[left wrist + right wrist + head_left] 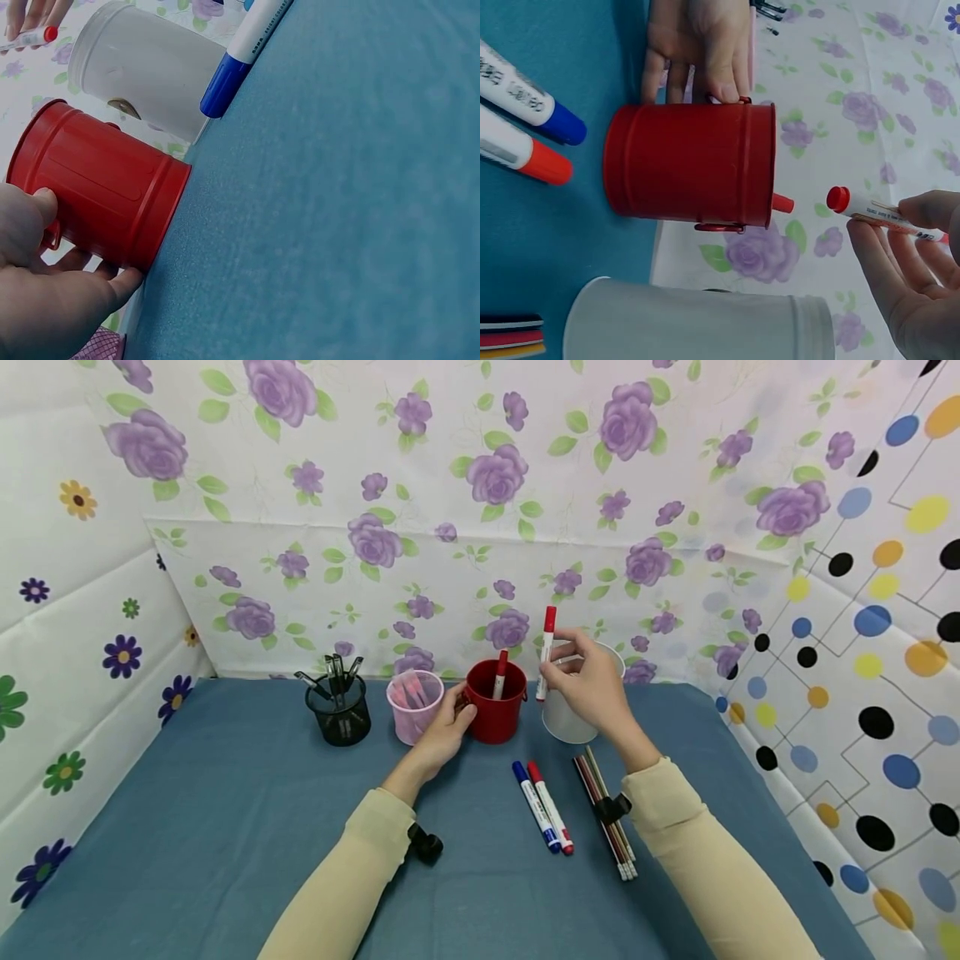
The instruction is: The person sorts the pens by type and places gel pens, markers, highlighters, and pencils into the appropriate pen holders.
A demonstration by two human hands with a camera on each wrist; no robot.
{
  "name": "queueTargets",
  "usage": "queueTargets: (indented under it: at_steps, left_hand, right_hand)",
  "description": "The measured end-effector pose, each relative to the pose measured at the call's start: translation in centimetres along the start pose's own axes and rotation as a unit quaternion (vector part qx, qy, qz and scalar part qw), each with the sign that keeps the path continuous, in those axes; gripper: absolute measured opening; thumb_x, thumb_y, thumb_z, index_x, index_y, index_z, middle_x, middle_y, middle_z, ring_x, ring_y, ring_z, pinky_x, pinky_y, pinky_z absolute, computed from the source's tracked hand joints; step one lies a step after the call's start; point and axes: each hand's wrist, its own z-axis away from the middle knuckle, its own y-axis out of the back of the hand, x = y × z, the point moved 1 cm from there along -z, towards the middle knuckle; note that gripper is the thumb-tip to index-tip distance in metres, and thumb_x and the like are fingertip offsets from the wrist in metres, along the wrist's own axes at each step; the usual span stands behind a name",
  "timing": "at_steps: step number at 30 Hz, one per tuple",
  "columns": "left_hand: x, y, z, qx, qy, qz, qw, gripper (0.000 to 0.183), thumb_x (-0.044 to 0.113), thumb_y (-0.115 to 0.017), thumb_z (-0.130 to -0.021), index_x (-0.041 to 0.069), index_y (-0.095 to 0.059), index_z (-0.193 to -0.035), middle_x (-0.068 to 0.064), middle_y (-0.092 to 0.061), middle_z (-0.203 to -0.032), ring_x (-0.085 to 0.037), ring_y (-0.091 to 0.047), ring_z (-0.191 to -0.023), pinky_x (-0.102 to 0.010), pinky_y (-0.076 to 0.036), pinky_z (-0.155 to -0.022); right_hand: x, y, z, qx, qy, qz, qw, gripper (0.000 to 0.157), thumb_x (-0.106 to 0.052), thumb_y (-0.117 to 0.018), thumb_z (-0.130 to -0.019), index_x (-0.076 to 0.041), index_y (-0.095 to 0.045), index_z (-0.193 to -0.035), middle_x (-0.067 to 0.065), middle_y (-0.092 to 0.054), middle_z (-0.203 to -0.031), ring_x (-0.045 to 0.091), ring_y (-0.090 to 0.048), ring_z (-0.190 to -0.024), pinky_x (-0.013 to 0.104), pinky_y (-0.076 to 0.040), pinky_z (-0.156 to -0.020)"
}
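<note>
Upright between the thumb and fingers of my right hand (596, 685) is a red-capped whiteboard marker (547, 652). It stands above and to the right of a small red metal bucket (491, 714), in front of a white bucket (573, 718). My left hand (444, 727) grips the red bucket's left side; in the left wrist view its thumb (46, 206) lies by the handle ring and the fingers reach round the far side. Another red-capped marker (499, 677) leans inside the red bucket. On the cloth lie a blue marker (536, 806) and a red marker (551, 808), side by side.
A bundle of pencils (606, 818) lies right of the loose markers, partly under the right wrist's camera. Left of the red bucket are a pink mesh cup (412, 727) with pinkish items and a black mesh cup (343, 722) holding several pens. A flowered backdrop (450, 593) rises behind.
</note>
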Motion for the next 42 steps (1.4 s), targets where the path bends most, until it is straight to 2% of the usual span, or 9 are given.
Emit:
queueTargets:
  at_steps: [4,11,15,20,27,35,42]
  left_hand:
    - [0.0,0.1,0.0,0.003,0.001,-0.001,1.0,0.056,0.017,-0.041,-0.117,0.011,-0.019,-0.168,-0.016,-0.026,-0.17,-0.033,-0.024,-0.159,-0.052,-0.024,-0.13]
    - [0.1,0.2,0.0,0.005,0.001,-0.001,1.0,0.056,0.017,-0.041,-0.117,0.01,-0.019,-0.168,-0.018,-0.026,-0.17,-0.034,-0.023,-0.159,-0.053,-0.023,-0.13]
    - [0.1,0.1,0.0,0.003,0.002,-0.001,1.0,0.056,0.017,-0.041,-0.117,0.01,-0.018,-0.168,-0.018,-0.026,-0.17,-0.034,-0.023,-0.159,-0.053,-0.023,-0.13]
    - [0.0,0.1,0.0,0.001,0.006,-0.003,1.0,0.057,0.018,-0.04,-0.117,0.01,-0.017,-0.168,-0.017,-0.025,-0.171,-0.033,-0.023,-0.159,-0.052,-0.024,-0.13]
    - [0.0,0.2,0.1,0.006,0.005,-0.002,1.0,0.057,0.017,-0.042,-0.117,0.01,-0.018,-0.168,-0.018,-0.026,-0.17,-0.035,-0.023,-0.159,-0.054,-0.022,-0.13]
    - [-0.3,0.1,-0.2,0.007,-0.004,0.002,1.0,0.055,0.016,-0.041,-0.117,0.01,-0.02,-0.168,-0.019,-0.029,-0.169,-0.034,-0.026,-0.159,-0.051,-0.025,-0.129]
    - [-0.2,-0.1,-0.1,0.006,-0.006,0.003,1.0,0.055,0.015,-0.041,-0.117,0.011,-0.021,-0.168,-0.019,-0.03,-0.168,-0.034,-0.028,-0.158,-0.051,-0.026,-0.129]
  right_hand:
    - [-0.3,-0.3,-1.1,0.0,0.007,-0.009,1.0,0.051,-0.016,-0.075,-0.101,-0.008,-0.057,-0.149,0.012,-0.07,-0.113,0.027,-0.076,-0.095,0.035,-0.064,-0.074]
    - [-0.3,-1.0,-2.9,-0.001,0.001,-0.023,1.0,0.048,-0.014,-0.075,-0.101,-0.008,-0.059,-0.146,0.015,-0.071,-0.113,0.029,-0.077,-0.096,0.031,-0.064,-0.076]
    - [0.0,-1.5,-3.4,-0.018,-0.012,-0.054,0.998,0.047,-0.011,-0.074,-0.101,-0.005,-0.058,-0.145,0.017,-0.069,-0.115,0.033,-0.076,-0.098,0.038,-0.065,-0.081]
    - [0.5,-2.3,-3.7,-0.034,-0.034,-0.083,0.995,0.047,-0.008,-0.073,-0.102,-0.004,-0.056,-0.146,0.019,-0.068,-0.118,0.035,-0.075,-0.101,0.05,-0.064,-0.088]
    - [0.6,-3.7,-4.0,-0.054,-0.048,-0.077,0.994,0.039,-0.008,-0.072,-0.102,-0.004,-0.057,-0.138,0.019,-0.068,-0.12,0.036,-0.074,-0.105,0.046,-0.064,-0.091]
    - [1.4,-5.1,-4.3,-0.065,-0.064,-0.067,0.994,0.036,-0.008,-0.073,-0.101,-0.004,-0.058,-0.134,0.017,-0.069,-0.12,0.033,-0.073,-0.105,0.043,-0.064,-0.089]
    - [2.0,-5.6,-4.3,-0.083,-0.06,-0.073,0.992,0.041,-0.009,-0.073,-0.102,0.0,-0.057,-0.139,0.024,-0.068,-0.124,0.04,-0.071,-0.11,0.051,-0.062,-0.094]
